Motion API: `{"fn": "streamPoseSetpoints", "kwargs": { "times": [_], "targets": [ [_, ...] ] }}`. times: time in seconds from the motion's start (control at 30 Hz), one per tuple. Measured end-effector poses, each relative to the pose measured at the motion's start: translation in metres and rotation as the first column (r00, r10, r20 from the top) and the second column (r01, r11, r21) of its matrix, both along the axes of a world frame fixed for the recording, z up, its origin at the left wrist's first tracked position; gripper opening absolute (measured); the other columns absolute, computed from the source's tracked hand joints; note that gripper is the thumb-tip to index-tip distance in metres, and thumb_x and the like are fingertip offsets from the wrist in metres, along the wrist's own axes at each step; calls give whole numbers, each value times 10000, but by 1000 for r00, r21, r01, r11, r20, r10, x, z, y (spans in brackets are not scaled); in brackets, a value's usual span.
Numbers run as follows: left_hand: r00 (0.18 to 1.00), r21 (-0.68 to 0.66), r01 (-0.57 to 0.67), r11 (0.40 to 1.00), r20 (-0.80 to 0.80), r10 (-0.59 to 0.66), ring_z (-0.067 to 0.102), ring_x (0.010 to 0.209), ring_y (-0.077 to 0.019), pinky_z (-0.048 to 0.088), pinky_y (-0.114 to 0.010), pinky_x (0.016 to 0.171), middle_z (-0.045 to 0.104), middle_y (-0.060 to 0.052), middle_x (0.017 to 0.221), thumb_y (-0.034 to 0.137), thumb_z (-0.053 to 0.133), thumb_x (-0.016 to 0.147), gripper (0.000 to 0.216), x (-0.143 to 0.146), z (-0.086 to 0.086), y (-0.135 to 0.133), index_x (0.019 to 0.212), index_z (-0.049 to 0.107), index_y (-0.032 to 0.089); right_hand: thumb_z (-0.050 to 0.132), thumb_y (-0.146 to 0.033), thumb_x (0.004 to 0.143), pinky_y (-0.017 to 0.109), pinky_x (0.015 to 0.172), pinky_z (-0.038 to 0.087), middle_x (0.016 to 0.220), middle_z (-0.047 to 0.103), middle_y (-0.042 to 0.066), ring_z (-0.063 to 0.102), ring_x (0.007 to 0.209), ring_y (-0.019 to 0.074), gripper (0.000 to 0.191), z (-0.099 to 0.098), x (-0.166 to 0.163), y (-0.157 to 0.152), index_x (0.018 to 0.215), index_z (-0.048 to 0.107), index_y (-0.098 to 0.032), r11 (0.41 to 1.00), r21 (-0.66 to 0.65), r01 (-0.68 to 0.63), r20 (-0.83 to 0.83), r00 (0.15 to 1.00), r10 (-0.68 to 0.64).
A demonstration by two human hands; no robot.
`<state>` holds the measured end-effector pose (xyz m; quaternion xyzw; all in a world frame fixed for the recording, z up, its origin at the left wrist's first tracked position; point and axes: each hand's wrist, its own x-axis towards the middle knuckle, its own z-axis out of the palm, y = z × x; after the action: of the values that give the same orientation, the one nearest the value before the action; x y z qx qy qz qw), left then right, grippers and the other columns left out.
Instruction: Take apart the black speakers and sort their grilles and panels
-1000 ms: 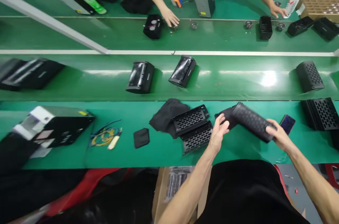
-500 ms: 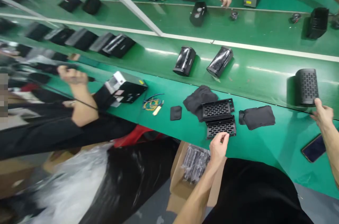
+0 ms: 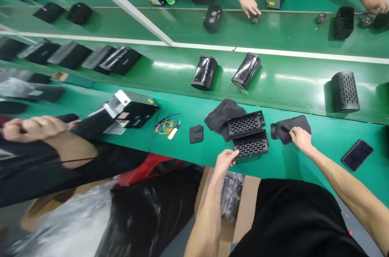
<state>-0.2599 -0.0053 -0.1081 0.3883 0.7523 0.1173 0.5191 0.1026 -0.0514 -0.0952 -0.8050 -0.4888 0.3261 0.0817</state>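
Note:
My left hand (image 3: 225, 160) pinches the near left corner of a black slotted speaker grille (image 3: 251, 148), which lies on the green bench. A second slotted grille (image 3: 245, 125) rests directly behind it, touching it. To the right, my right hand (image 3: 300, 138) has its thumb and fingers closed on the top of a small stack of black cloth pieces (image 3: 284, 132). A larger pile of black cloth (image 3: 223, 115) lies behind and left of the grilles, partly under them. A single dark square piece (image 3: 196, 134) sits farther left.
Two glossy black speaker housings (image 3: 204, 73) and an upright slotted one (image 3: 345, 91) stand on the conveyor (image 3: 288, 91). A phone (image 3: 357, 155) lies at right. Left are coiled wires (image 3: 165, 126) and a neighbour's hand (image 3: 39, 128) with a tool. An open carton (image 3: 247, 208) stands below the bench edge.
My right hand has left the upright slotted housing on the conveyor and come left to the cloth stack. My left hand has shifted from the near grille's front edge to its left corner.

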Motion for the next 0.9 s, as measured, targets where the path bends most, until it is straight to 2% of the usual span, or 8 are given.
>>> {"fn": "streamPoseSetpoints", "kwargs": {
  "times": [0.17,0.27,0.33,0.4,0.57,0.67,0.8,0.9],
  "targets": [
    [975,113,-150,982,178,129,492,506,-108,375,-234,502,562,68,594,809,853,399,778,-15,24,-16,812,528,234,516,-576,1006,344,796,464,931,712,93,647,852,252,405,21,28,-20,962,724,-231,994,103,22,-42,999,-18],
    [942,165,-187,968,310,129,540,564,-125,422,-247,555,606,54,628,701,917,436,699,-7,29,-33,823,577,229,553,-640,967,379,893,493,968,707,99,645,931,269,450,39,56,-49,857,679,-222,933,285,219,-291,947,-133],
    [916,164,-123,979,398,48,543,571,-130,429,-254,582,591,59,602,643,925,498,623,20,23,-46,829,600,227,651,-650,917,389,887,510,919,694,68,635,894,256,430,53,73,-72,845,660,-226,852,306,425,-570,798,-194],
    [886,140,3,990,459,-68,525,553,-125,416,-251,584,561,72,575,643,889,567,580,64,11,-60,845,593,228,753,-614,876,372,823,526,840,672,26,614,794,222,394,66,85,-94,854,657,-232,797,197,571,-783,581,-223],
    [826,109,262,959,489,-281,478,463,-128,381,-259,524,507,92,528,743,780,629,590,165,-22,-87,807,509,250,905,-450,813,349,754,559,822,716,8,638,721,192,298,81,82,-129,863,698,-243,734,-94,673,-963,127,-239],
    [840,122,308,944,432,-330,536,529,-150,417,-278,574,559,61,582,632,841,659,507,175,-28,-91,761,530,246,894,-396,828,381,792,587,904,776,28,701,777,218,232,74,66,-140,904,734,-247,730,-178,660,-973,-6,-232],
    [858,271,249,930,383,-342,657,891,-206,513,-319,794,730,-61,1034,530,855,752,416,167,-12,-87,988,672,239,849,-358,818,444,862,605,1102,822,78,760,931,279,257,57,36,-151,1039,773,-250,726,-292,623,-955,-153,-253],
    [646,99,268,958,719,-256,703,977,-238,560,-369,841,735,-142,1238,641,802,803,637,178,-1,-85,1258,651,222,837,-359,792,468,925,605,1139,829,78,764,1012,293,251,44,16,-153,1014,787,-253,708,-361,607,-933,-240,-270]
  ]
}}
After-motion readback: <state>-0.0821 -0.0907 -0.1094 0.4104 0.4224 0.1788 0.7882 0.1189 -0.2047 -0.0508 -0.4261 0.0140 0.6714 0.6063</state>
